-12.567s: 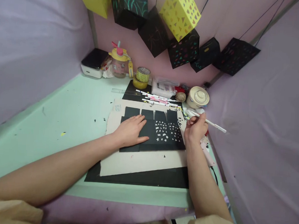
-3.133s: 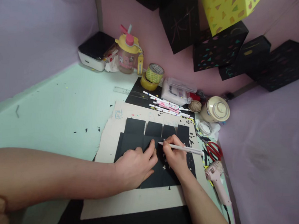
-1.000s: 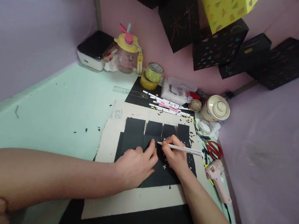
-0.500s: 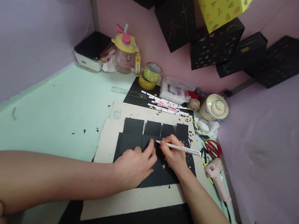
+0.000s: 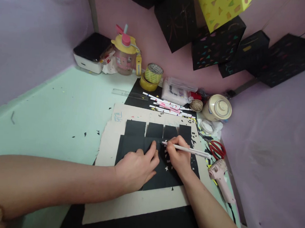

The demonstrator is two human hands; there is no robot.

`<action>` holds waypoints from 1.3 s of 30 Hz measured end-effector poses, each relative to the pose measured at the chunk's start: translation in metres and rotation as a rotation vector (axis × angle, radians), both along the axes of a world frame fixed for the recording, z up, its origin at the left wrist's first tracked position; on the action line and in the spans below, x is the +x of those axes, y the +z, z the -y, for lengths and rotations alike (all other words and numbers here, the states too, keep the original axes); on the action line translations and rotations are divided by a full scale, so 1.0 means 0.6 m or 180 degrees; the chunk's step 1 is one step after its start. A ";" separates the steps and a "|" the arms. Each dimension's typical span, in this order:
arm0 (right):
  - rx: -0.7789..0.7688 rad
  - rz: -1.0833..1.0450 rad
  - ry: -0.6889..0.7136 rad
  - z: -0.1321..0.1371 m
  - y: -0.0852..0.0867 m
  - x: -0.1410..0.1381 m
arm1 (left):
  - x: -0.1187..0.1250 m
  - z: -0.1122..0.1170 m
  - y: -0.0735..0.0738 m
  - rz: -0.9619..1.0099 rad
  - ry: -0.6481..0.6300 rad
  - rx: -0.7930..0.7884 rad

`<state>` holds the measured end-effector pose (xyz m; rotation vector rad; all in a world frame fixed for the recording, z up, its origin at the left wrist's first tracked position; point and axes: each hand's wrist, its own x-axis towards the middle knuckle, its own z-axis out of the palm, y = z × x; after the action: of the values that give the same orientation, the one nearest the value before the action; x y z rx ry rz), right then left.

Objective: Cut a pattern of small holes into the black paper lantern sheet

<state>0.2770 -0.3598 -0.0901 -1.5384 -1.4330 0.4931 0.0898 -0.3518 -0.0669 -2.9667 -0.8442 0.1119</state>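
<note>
A black paper cut-out (image 5: 134, 144) with several flaps along its far edge lies on a beige cardboard sheet (image 5: 136, 204). My left hand (image 5: 136, 168) rests flat on the black paper, fingers stretched out, holding it down. My right hand (image 5: 179, 156) is closed round a thin white pen-like tool (image 5: 191, 150), whose tip touches the paper just beyond my left fingertips. Small cut-out shapes show in the paper beside and under my right hand.
White and pink pens (image 5: 168, 108), a ruler (image 5: 129, 93), tape rolls (image 5: 152, 76), a drinks bottle (image 5: 123, 55), a clear box (image 5: 178, 91), twine (image 5: 196, 105) and a lidded jar (image 5: 217, 107) line the back. Red scissors (image 5: 217, 149) and a glue gun (image 5: 219, 178) lie right. Paper lanterns (image 5: 216, 42) hang above.
Both hands keep their place on the black paper. The tool's tip has shifted a little to the right between half a second ago and now.
</note>
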 end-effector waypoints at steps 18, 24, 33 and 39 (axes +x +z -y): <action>0.0800 0.0022 -0.0642 0.000 0.014 0.003 | -0.011 0.007 -0.012 0.0461 -0.0940 0.0538; 0.0880 -0.0295 -0.0838 0.004 0.044 0.008 | -0.011 0.008 -0.018 0.0639 -0.0830 0.0587; 0.0420 -0.1354 -0.0072 -0.010 0.135 -0.001 | -0.013 0.015 -0.032 0.0686 -0.0720 0.0473; -0.0423 -0.1145 0.0133 -0.034 0.046 -0.041 | -0.010 0.017 -0.032 0.0795 -0.0669 0.0479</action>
<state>0.2524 -0.3391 -0.0622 -1.4364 -1.1733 0.8583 0.0839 -0.3618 -0.0862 -2.9399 -0.5260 -0.3224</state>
